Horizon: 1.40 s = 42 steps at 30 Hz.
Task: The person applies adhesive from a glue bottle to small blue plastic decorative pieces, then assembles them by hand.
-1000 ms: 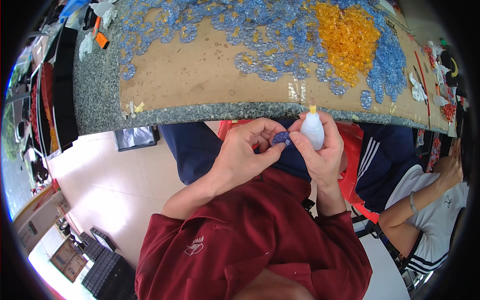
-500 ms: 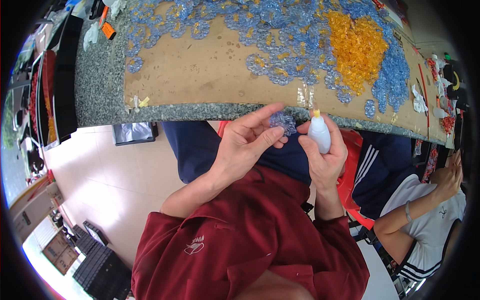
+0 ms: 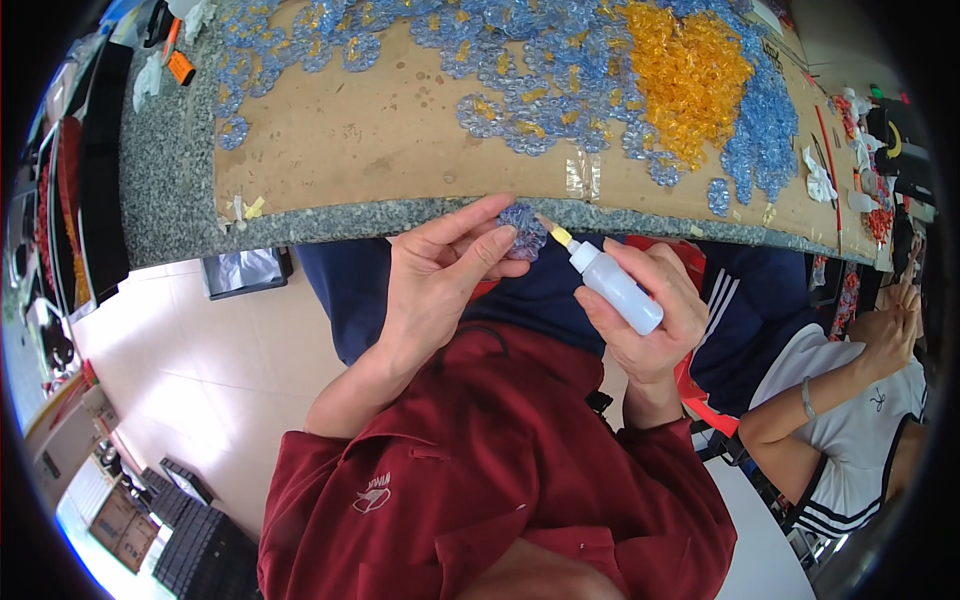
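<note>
My left hand (image 3: 440,280) pinches a small blue plastic flower piece (image 3: 522,230) between thumb and fingers, just below the table's stone edge. My right hand (image 3: 645,315) holds a small white squeeze bottle (image 3: 612,287) tilted up to the left, its yellow nozzle tip almost touching the blue piece. Beyond both hands lies a brown cardboard sheet (image 3: 370,140) covered with many blue flower pieces (image 3: 540,100) and a patch of orange ones (image 3: 685,75).
The grey stone table (image 3: 165,190) runs across the top. A seated person's arm (image 3: 830,395) is at my right. Scraps and tools (image 3: 835,180) lie at the table's right end. Dark crates (image 3: 190,530) stand on the pale floor at lower left.
My right hand has tipped the bottle from upright to slanting, nozzle toward the blue piece. My left hand has raised the piece slightly toward the table edge.
</note>
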Each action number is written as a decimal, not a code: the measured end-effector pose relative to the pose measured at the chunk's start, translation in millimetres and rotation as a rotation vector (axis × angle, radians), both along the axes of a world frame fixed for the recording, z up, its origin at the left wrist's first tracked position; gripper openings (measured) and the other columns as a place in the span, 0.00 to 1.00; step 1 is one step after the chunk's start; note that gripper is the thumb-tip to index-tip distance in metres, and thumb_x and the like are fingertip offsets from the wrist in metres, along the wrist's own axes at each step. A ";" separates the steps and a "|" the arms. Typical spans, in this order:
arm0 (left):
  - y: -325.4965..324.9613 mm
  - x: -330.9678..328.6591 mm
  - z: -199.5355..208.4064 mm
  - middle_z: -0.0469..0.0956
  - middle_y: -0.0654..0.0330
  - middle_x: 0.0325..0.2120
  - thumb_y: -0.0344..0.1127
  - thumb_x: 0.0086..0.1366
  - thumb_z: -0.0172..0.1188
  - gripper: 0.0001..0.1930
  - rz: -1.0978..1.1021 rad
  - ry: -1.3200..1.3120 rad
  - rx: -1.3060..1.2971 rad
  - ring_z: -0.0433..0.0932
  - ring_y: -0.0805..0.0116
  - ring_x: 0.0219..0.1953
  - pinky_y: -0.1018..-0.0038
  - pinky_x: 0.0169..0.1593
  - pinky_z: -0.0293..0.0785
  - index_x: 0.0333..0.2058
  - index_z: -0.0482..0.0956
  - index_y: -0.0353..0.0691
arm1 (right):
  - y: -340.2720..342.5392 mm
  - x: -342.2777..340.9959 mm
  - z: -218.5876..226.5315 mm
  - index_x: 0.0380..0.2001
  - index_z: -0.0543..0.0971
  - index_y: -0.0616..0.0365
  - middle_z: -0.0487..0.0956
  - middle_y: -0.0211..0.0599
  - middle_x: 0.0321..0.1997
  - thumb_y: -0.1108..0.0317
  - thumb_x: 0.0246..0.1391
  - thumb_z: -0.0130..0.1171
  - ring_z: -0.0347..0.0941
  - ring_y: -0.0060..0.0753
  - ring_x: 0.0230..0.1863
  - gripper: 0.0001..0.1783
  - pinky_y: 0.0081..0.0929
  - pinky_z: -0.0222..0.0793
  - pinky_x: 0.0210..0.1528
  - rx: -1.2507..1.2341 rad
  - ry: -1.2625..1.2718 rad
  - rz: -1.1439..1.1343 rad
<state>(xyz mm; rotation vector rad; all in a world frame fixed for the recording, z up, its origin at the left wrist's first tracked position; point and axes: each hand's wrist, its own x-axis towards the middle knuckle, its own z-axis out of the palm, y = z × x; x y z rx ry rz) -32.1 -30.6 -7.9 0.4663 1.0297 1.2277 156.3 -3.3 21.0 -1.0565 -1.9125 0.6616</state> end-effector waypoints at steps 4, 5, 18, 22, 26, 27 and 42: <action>1.4 3.0 3.2 0.77 0.57 0.31 0.23 0.59 0.56 0.15 0.021 0.046 -0.010 0.78 0.72 0.33 0.77 0.39 0.80 0.47 0.73 0.30 | -2.2 1.1 -1.5 0.37 0.78 0.66 0.77 0.36 0.21 0.72 0.30 0.73 0.66 0.29 0.18 0.25 0.21 0.59 0.20 0.059 -0.007 0.020; 1.4 3.8 2.9 0.77 0.57 0.31 0.23 0.59 0.56 0.15 0.021 0.046 -0.011 0.78 0.72 0.33 0.77 0.39 0.80 0.47 0.73 0.30 | -2.9 0.9 -1.7 0.37 0.78 0.65 0.77 0.36 0.21 0.72 0.30 0.73 0.66 0.29 0.18 0.25 0.21 0.59 0.20 0.047 -0.012 0.019; 0.3 6.2 -1.0 0.78 0.55 0.32 0.22 0.60 0.54 0.15 0.039 0.130 0.034 0.80 0.68 0.33 0.77 0.39 0.80 0.47 0.72 0.30 | -3.0 1.0 -2.6 0.37 0.78 0.66 0.77 0.37 0.21 0.74 0.31 0.72 0.67 0.29 0.18 0.24 0.23 0.59 0.20 0.016 -0.007 0.050; 0.1 6.6 0.2 0.77 0.56 0.32 0.22 0.60 0.54 0.15 0.047 0.112 0.062 0.79 0.68 0.34 0.76 0.39 0.81 0.47 0.72 0.30 | -2.0 -0.4 -2.5 0.37 0.78 0.66 0.77 0.37 0.21 0.74 0.31 0.72 0.67 0.29 0.18 0.23 0.23 0.60 0.20 0.015 -0.013 0.035; 0.7 7.2 1.7 0.78 0.57 0.31 0.23 0.59 0.56 0.15 0.054 0.091 0.033 0.78 0.74 0.33 0.78 0.39 0.80 0.47 0.73 0.32 | 0.4 -1.2 -3.9 0.37 0.78 0.66 0.77 0.37 0.21 0.73 0.31 0.72 0.67 0.29 0.18 0.23 0.23 0.60 0.20 0.039 -0.018 0.029; 0.7 7.2 1.6 0.78 0.57 0.31 0.23 0.59 0.56 0.15 0.053 0.090 0.023 0.78 0.74 0.33 0.78 0.39 0.80 0.47 0.73 0.32 | 0.5 -1.2 -4.1 0.37 0.78 0.66 0.77 0.37 0.21 0.73 0.31 0.72 0.67 0.29 0.18 0.23 0.23 0.60 0.20 0.038 -0.018 0.030; 0.6 5.4 2.5 0.78 0.55 0.32 0.24 0.60 0.55 0.15 0.006 0.111 0.009 0.79 0.70 0.32 0.77 0.36 0.80 0.47 0.72 0.30 | 24.5 9.4 -31.3 0.42 0.75 0.63 0.76 0.37 0.35 0.77 0.39 0.65 0.72 0.28 0.31 0.21 0.21 0.67 0.36 -0.105 0.187 -0.306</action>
